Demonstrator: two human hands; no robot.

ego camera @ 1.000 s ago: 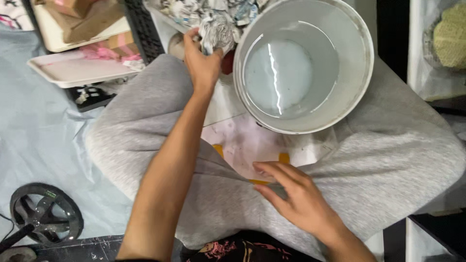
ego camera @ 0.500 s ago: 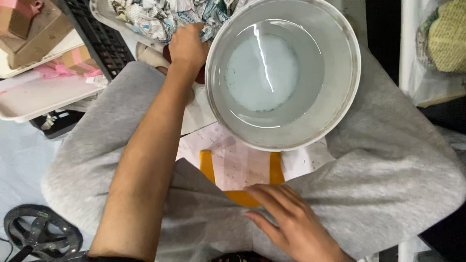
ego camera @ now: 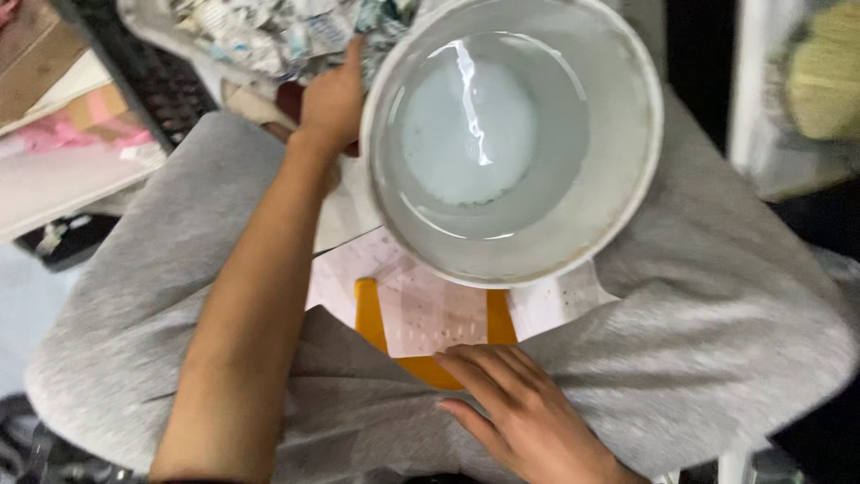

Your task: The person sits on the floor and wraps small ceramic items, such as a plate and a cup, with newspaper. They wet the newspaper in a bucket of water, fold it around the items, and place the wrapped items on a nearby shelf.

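The left hand [ego camera: 333, 100] reaches forward to the heap of torn paper scraps [ego camera: 269, 31] lying in a tray at the far edge of the view, just left of the white bucket [ego camera: 511, 143]; its fingers are curled down into the scraps, but whether they pinch any cannot be told, since the back of the hand hides the fingertips. The bucket stands between the knees, on or just past the far edge of an orange stool [ego camera: 421, 341], and holds a shallow pool of cloudy, pale water with nothing seen floating in it. By that look, the work of moving scraps from heap to bucket seems barely begun: the heap is large, and the water shows no paper. A sheet of printed paper [ego camera: 421, 300] lies across the stool seat, partly under the bucket's near rim. The right hand [ego camera: 524, 417] rests flat at the near edge of the stool, fingers spread and relaxed, holding nothing, its fingertips touching the seat and the grey trousers [ego camera: 717, 341]. Off to the left, beyond the knee, lie a dark keyboard [ego camera: 152, 76] and some pink and brown cardboard pieces [ego camera: 85, 121], blurred.
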